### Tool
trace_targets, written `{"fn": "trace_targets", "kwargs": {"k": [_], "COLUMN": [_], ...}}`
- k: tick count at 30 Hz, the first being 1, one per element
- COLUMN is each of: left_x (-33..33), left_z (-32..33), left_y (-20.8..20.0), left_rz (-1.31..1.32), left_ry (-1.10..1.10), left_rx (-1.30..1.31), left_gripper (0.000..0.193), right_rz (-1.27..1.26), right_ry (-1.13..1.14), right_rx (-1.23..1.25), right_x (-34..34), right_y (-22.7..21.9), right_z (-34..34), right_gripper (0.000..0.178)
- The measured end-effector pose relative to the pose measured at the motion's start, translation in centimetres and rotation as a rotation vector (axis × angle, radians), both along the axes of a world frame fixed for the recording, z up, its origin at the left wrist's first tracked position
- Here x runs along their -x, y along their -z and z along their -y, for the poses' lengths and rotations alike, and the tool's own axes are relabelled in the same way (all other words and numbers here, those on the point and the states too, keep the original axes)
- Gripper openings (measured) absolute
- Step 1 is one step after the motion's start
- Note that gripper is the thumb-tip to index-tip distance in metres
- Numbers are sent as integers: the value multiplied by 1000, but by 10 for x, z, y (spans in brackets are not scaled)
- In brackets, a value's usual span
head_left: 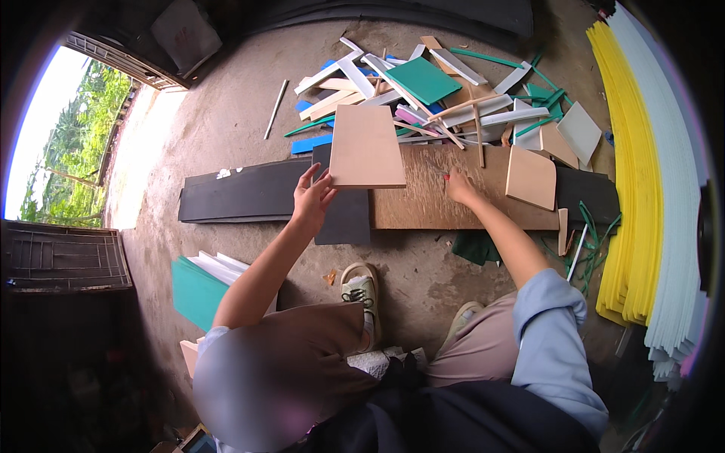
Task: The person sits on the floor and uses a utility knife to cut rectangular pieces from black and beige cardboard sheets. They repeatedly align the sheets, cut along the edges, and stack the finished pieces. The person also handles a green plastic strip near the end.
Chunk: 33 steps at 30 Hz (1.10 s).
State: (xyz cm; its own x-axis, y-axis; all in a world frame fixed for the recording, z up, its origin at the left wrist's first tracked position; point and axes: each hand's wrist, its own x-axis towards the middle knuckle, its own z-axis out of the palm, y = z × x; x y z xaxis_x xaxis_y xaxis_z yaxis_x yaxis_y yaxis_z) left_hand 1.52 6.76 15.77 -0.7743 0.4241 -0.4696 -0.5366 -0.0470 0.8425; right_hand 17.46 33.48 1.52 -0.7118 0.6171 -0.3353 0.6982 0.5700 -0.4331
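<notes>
My left hand grips a beige foam sheet by its lower left corner, holding it up above the work board. The sheet is flat, four-sided and narrower at its far end. My right hand is closed over the brown scored wooden board, around a small thin tool with a red part; most of it is hidden in the fingers. Under the lifted sheet lies a dark grey sheet, overlapping the board's left end. Another beige piece with one rounded corner rests on the board's right part.
Beyond the board lies a heap of offcuts in white, green, blue and beige. Long black sheets extend left. Yellow sheets and pale blue sheets stand at the right. Green sheets lie near my left forearm. Green strips tangle at right.
</notes>
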Motion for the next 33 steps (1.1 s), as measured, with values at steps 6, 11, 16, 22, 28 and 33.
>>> {"fn": "trace_targets", "kwargs": {"k": [6, 11, 16, 22, 28, 33], "left_x": [-20, -31, -47, -63, -151, -230], "left_z": [14, 47, 95, 159, 319, 412], "left_y": [23, 12, -34, -121, -157, -102], "left_rz": [13, -29, -94, -310, -707, -759], "left_ry": [-154, -322, -546, -694, -1062, -1423], "left_rx": [4, -68, -198, -422, -351, -2], "left_gripper": [40, 33, 30, 32, 8, 5], "right_rz": [-21, -279, -364, -556, -447, -191], "right_ry": [-66, -283, -271, -593, -972, -1203], "right_rx": [-332, 251, 1330, 1095, 1014, 994], "right_x": [15, 78, 102, 125, 112, 77], "right_y": [6, -30, -171, -279, -340, -286], "right_z": [-2, 20, 129, 238, 424, 572], "right_gripper": [42, 54, 65, 52, 57, 49]}}
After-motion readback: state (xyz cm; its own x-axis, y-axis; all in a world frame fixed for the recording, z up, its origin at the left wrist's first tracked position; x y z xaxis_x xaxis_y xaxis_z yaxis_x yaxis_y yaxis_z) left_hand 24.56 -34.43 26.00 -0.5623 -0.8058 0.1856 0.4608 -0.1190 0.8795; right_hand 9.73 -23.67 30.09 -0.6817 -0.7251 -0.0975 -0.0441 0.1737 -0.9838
